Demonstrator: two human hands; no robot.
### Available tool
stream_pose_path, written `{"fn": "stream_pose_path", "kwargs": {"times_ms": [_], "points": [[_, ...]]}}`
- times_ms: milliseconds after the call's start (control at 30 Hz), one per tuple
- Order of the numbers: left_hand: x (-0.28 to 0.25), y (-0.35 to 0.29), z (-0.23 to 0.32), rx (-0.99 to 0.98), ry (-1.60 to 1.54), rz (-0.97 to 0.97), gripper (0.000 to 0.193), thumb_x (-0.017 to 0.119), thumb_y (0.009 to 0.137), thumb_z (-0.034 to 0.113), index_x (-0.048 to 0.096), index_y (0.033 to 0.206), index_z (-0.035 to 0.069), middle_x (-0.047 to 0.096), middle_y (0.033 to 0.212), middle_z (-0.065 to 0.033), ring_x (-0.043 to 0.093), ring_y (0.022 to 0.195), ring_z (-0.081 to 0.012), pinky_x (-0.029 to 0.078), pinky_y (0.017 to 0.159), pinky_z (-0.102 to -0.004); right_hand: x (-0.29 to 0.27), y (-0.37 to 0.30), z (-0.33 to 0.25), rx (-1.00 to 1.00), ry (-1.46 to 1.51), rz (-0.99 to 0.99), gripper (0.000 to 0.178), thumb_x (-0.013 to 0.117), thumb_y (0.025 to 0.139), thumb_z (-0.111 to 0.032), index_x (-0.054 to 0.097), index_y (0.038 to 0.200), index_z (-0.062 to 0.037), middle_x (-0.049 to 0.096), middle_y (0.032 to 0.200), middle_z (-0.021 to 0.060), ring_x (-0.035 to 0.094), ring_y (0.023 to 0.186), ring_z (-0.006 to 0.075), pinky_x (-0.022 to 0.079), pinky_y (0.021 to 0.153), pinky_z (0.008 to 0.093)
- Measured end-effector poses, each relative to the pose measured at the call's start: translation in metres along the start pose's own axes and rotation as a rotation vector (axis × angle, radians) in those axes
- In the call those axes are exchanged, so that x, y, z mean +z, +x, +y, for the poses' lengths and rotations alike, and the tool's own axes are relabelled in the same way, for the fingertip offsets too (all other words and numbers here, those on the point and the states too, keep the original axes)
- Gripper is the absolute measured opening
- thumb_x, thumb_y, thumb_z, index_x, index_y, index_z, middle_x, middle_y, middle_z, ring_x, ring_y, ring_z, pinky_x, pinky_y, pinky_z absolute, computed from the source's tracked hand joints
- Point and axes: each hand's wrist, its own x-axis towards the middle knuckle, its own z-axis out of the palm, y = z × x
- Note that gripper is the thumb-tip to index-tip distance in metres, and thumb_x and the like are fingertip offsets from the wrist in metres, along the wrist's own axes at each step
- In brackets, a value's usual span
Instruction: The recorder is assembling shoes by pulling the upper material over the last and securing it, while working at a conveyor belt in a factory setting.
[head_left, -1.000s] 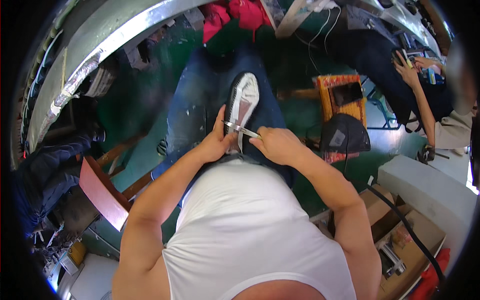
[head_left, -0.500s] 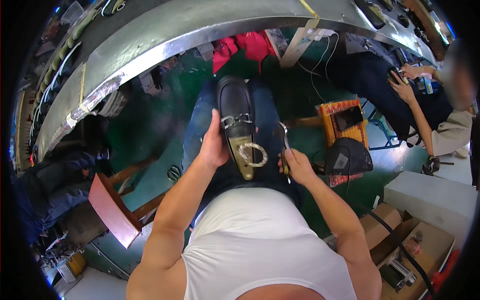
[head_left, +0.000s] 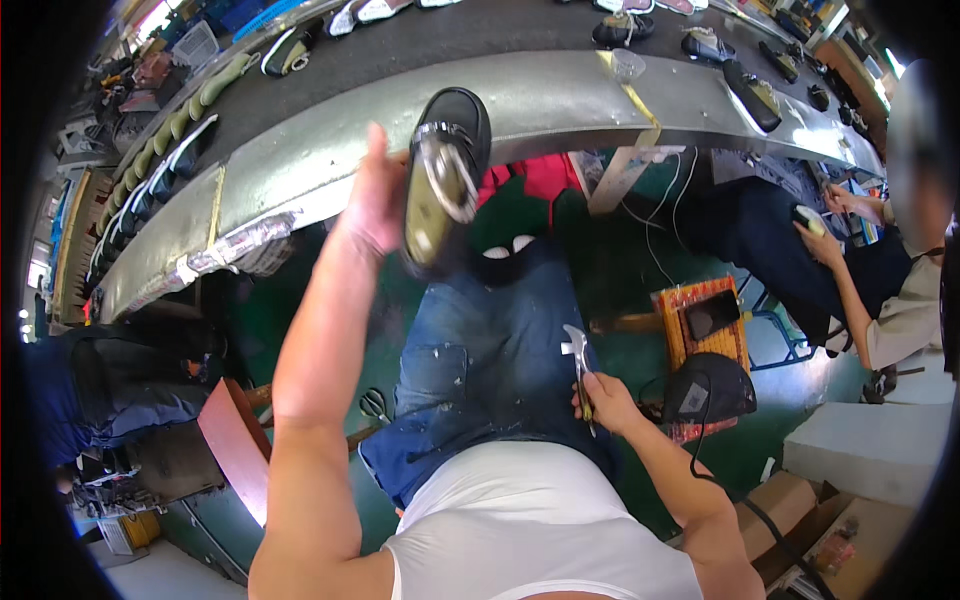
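My left hand (head_left: 375, 200) is raised at the bench's front edge and supports a black shoe (head_left: 455, 105); its thumb points up beside the shoe and its fingers are hidden behind it. Toe away from me, the shoe has a metal trim across its upper, an olive shoe last (head_left: 430, 215) filling its opening and a pale rope loop (head_left: 463, 190) at the last. Low over my right thigh, my right hand (head_left: 604, 402) is closed around the handle of a metal tool (head_left: 577, 350) with a hooked head, which looks like lasting pliers.
A metal-edged bench (head_left: 330, 135) curves across the front, with several shoes (head_left: 750, 95) along it. On my right, a phone (head_left: 712, 315) lies on an orange woven seat (head_left: 675, 300) by a black bag (head_left: 710, 385). Scissors (head_left: 374, 405) are at my left; a co-worker (head_left: 860, 250) sits right.
My left hand has carried the shoe forward and up from over my lap to the bench edge. My right hand has dropped slightly toward me with the tool. The view has tilted up.
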Motion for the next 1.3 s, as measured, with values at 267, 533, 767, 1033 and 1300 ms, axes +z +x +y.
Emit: {"fn": "stream_pose_path", "kwargs": {"times_ms": [267, 533, 767, 1033, 1300], "points": [[-0.036, 0.035, -0.004, 0.718, 1.322, 0.445, 0.074, 0.078, 0.081, 0.026, 0.043, 0.140, -0.003, 0.065, 0.121, -0.0167, 0.061, 0.112, -0.0228, 0.047, 0.097, -0.0357, -0.010, 0.017, -0.008, 0.135, 0.157, -0.097, 0.043, 0.040, 0.106, -0.035, 0.060, 0.101, 0.0026, 0.066, 0.082, 0.0094, 0.066, 0.065, 0.0176, 0.052, 0.059, 0.0308], [0.007, 0.160, 0.100, 0.387, 0.705, 0.187, 0.036, 0.067, 0.092, 0.019, 0.060, 0.117, -0.005, 0.069, 0.099, -0.0102, 0.066, 0.085, -0.0168, 0.053, 0.076, -0.0304, -0.033, 0.028, -0.023, 0.244, 0.173, -0.220, 0.046, 0.032, 0.107, -0.037, 0.058, 0.109, 0.0008, 0.069, 0.086, 0.0120, 0.067, 0.067, 0.0147, 0.042, 0.046, 0.0209], [0.032, 0.365, 0.141, 0.602, 1.114, 0.297, 0.064, 0.076, 0.085, 0.028, 0.053, 0.135, -0.002, 0.068, 0.107, -0.0148, 0.067, 0.087, -0.0179, 0.054, 0.072, -0.0291, -0.055, 0.055, -0.042, 0.346, 0.261, -0.287, 0.042, 0.034, 0.107, -0.033, 0.058, 0.111, 0.0018, 0.069, 0.092, 0.0103, 0.069, 0.075, 0.0171, 0.047, 0.054, 0.0246], [-0.023, 0.466, 0.191, 0.555, 0.989, 0.380, 0.071, 0.058, 0.092, 0.056, 0.056, 0.134, -0.001, 0.051, 0.142, -0.0204, 0.047, 0.132, -0.0328, 0.035, 0.109, -0.0437, -0.083, 0.084, -0.071, 0.389, 0.452, -0.276, 0.042, 0.035, 0.107, -0.031, 0.056, 0.114, 0.0046, 0.068, 0.094, 0.0119, 0.068, 0.082, 0.0220, 0.054, 0.078, 0.0348], [-0.108, 0.578, 0.264, 0.911, 1.830, 1.339, 0.122, 0.073, 0.073, 0.064, 0.018, 0.143, -0.020, 0.044, 0.139, -0.0353, 0.037, 0.139, -0.0386, 0.032, 0.114, -0.0403, -0.103, 0.111, -0.102, 0.462, 0.436, -0.277, 0.046, 0.039, 0.106, -0.035, 0.057, 0.116, 0.0055, 0.068, 0.099, 0.0141, 0.069, 0.087, 0.0249, 0.054, 0.080, 0.0360]]}}
